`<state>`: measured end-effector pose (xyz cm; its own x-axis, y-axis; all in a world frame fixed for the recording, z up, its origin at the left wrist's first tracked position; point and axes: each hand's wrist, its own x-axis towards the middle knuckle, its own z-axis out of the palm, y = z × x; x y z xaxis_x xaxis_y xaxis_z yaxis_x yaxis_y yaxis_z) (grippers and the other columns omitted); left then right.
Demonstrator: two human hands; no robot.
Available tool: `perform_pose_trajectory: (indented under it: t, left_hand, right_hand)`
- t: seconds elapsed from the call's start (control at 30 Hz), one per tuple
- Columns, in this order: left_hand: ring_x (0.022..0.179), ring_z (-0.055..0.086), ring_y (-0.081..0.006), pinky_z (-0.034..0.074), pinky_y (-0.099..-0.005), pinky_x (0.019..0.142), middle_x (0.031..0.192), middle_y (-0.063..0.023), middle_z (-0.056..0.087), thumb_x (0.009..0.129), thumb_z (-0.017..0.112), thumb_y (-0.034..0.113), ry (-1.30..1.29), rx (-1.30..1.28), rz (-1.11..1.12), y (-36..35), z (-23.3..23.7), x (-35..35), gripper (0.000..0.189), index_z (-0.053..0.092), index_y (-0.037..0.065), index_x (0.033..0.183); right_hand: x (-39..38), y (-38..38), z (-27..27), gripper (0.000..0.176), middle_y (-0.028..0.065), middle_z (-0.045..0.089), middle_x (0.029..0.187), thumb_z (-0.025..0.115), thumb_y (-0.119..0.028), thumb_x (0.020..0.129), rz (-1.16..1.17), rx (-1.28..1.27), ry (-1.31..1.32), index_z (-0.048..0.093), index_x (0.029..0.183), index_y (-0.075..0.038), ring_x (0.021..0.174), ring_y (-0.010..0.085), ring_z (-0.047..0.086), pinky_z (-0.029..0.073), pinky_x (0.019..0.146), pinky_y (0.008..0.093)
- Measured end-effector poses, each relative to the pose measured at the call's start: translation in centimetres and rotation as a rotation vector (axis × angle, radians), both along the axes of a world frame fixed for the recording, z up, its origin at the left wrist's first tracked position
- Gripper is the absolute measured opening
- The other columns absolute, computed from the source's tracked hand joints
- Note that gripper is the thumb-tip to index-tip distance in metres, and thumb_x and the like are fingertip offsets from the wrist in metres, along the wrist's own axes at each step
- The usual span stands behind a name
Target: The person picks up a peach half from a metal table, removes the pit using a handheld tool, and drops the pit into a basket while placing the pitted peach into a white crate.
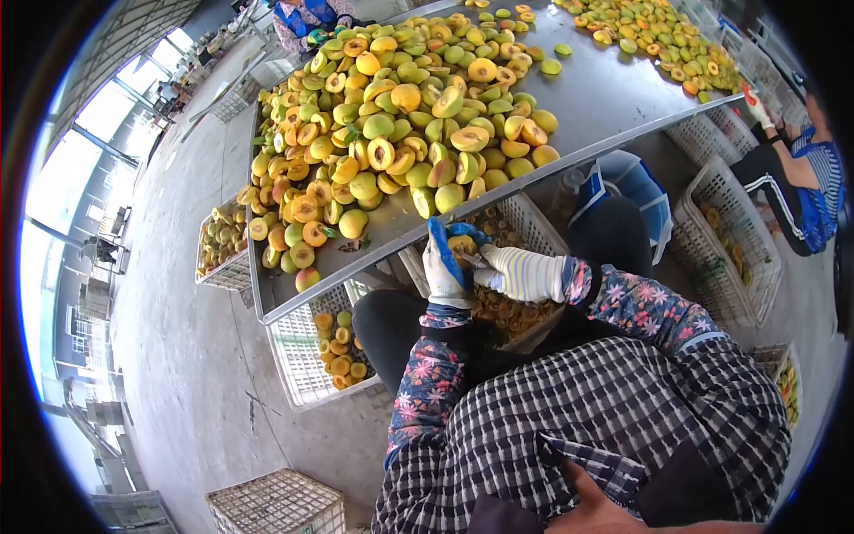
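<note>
My left hand [447, 267], in a white glove with blue on the palm and fingers, is closed around a yellow fruit half [462, 245]. From the right, my right hand [523, 271], in a striped glove, meets it at the fruit; its fingers are bent together, and what they hold is too hidden to make out. Both hands are just off the metal table's near edge, above a crate of cut fruit [516, 313] between my knees. A large heap of halved yellow-green fruit [391, 133] lies on the table [587, 107].
White crates with fruit stand under the table's left side [298, 351] and at the right [756, 258]. An upturned-looking crate [276, 503] is on the floor at lower left. A blue bin [636, 191] stands beyond my right knee. Co-workers sit at the far side and at the right.
</note>
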<state>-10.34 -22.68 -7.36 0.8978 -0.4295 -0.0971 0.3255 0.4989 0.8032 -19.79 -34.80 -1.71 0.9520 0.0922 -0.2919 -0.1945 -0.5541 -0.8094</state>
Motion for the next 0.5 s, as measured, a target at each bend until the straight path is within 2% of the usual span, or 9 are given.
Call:
perform_pose_trajectory:
  t: [0.07, 0.1, 0.13, 0.2, 0.23, 0.3, 0.37, 0.43, 0.5]
  left_hand:
    - [0.071, 0.066, -0.0215, 0.054, -0.0330, 0.072, 0.080, -0.0106, 0.068, 0.104, 0.043, 0.045, -0.236, 0.272, 0.036, 0.2, 1.2, -0.2, 0.051, 0.064, -0.001, 0.093]
    - [0.071, 0.066, -0.0209, 0.054, -0.0325, 0.072, 0.080, -0.0102, 0.069, 0.104, 0.042, 0.044, -0.318, 0.322, 0.010, 0.3, 1.2, -0.1, 0.052, 0.064, -0.001, 0.093]
    - [0.071, 0.066, -0.0204, 0.053, -0.0321, 0.071, 0.079, -0.0097, 0.069, 0.105, 0.042, 0.044, -0.399, 0.372, -0.016, 0.4, 1.1, 0.0, 0.052, 0.064, -0.002, 0.092]
    - [0.071, 0.066, -0.0193, 0.053, -0.0313, 0.071, 0.079, -0.0088, 0.069, 0.105, 0.040, 0.043, -0.456, 0.393, -0.057, 0.7, 1.2, -0.1, 0.052, 0.065, -0.002, 0.093]
    - [0.071, 0.066, -0.0188, 0.053, -0.0309, 0.072, 0.079, -0.0084, 0.069, 0.105, 0.040, 0.042, -0.433, 0.362, -0.074, 0.7, 1.7, -0.3, 0.052, 0.065, -0.002, 0.094]
    - [0.072, 0.066, -0.0180, 0.052, -0.0304, 0.072, 0.080, -0.0080, 0.070, 0.106, 0.039, 0.042, -0.322, 0.315, -0.101, 0.4, 1.9, -0.3, 0.052, 0.065, -0.002, 0.094]
    - [0.073, 0.066, -0.0174, 0.052, -0.0301, 0.073, 0.080, -0.0079, 0.070, 0.105, 0.038, 0.043, -0.144, 0.287, -0.108, 0.2, 1.3, 0.1, 0.053, 0.066, -0.001, 0.093]
    - [0.078, 0.068, -0.0197, 0.054, -0.0317, 0.075, 0.086, -0.0082, 0.069, 0.105, 0.043, 0.036, -0.636, 0.502, -0.092, 0.9, 0.8, 0.1, 0.039, 0.057, 0.001, 0.113]
    - [0.081, 0.067, -0.0199, 0.054, -0.0312, 0.075, 0.087, -0.0081, 0.069, 0.104, 0.042, 0.040, -0.699, 0.572, -0.094, 1.0, 0.8, 0.1, 0.042, 0.058, 0.001, 0.112]
  right_hand:
    - [0.4, -0.5, -3.4, 0.032, 0.0131, 0.065, 0.090, 0.059, -0.030, 0.097, 0.082, -0.365, -0.241, 0.054, 0.112, -0.002, 0.078, 0.0300, 0.064, 0.051, 0.071, 0.0397]
    - [0.4, -0.5, -3.9, 0.031, 0.0079, 0.062, 0.081, 0.060, -0.029, 0.097, 0.079, -0.321, -0.371, 0.055, 0.113, -0.004, 0.062, 0.0276, 0.061, 0.052, 0.064, 0.0396]
    - [0.2, -0.9, -4.4, 0.031, 0.0084, 0.063, 0.082, 0.060, -0.029, 0.096, 0.042, -0.136, -0.189, 0.055, 0.114, -0.004, 0.063, 0.0279, 0.062, 0.052, 0.064, 0.0395]
    - [-0.3, -0.3, 0.0, 0.031, 0.0095, 0.064, 0.084, 0.060, -0.028, 0.096, -0.030, 0.236, 0.178, 0.055, 0.115, -0.005, 0.064, 0.0287, 0.063, 0.052, 0.064, 0.0394]
    - [-0.5, -0.3, 2.0, 0.030, 0.0081, 0.065, 0.088, 0.059, -0.026, 0.096, -0.083, 0.324, 0.366, 0.055, 0.119, -0.006, 0.075, 0.0259, 0.065, 0.053, 0.071, 0.0369]
    - [0.3, -1.9, -6.4, 0.029, 0.0088, 0.065, 0.090, 0.058, -0.024, 0.096, 0.138, 0.071, -0.083, 0.056, 0.119, -0.006, 0.081, 0.0266, 0.065, 0.052, 0.077, 0.0354]
    - [0.1, -1.6, -4.3, 0.027, 0.0128, 0.066, 0.095, 0.057, -0.022, 0.097, 0.161, -0.069, -0.118, 0.057, 0.116, -0.004, 0.088, 0.0300, 0.065, 0.050, 0.083, 0.0352]
    - [-0.1, -1.6, -3.5, 0.026, 0.0169, 0.067, 0.097, 0.057, -0.021, 0.096, 0.211, -0.179, -0.168, 0.058, 0.114, -0.002, 0.092, 0.0332, 0.065, 0.050, 0.085, 0.0364]
    - [-0.1, -1.3, -2.1, 0.027, 0.0198, 0.067, 0.096, 0.057, -0.021, 0.096, 0.222, -0.279, -0.163, 0.058, 0.113, 0.000, 0.092, 0.0353, 0.066, 0.050, 0.082, 0.0388]
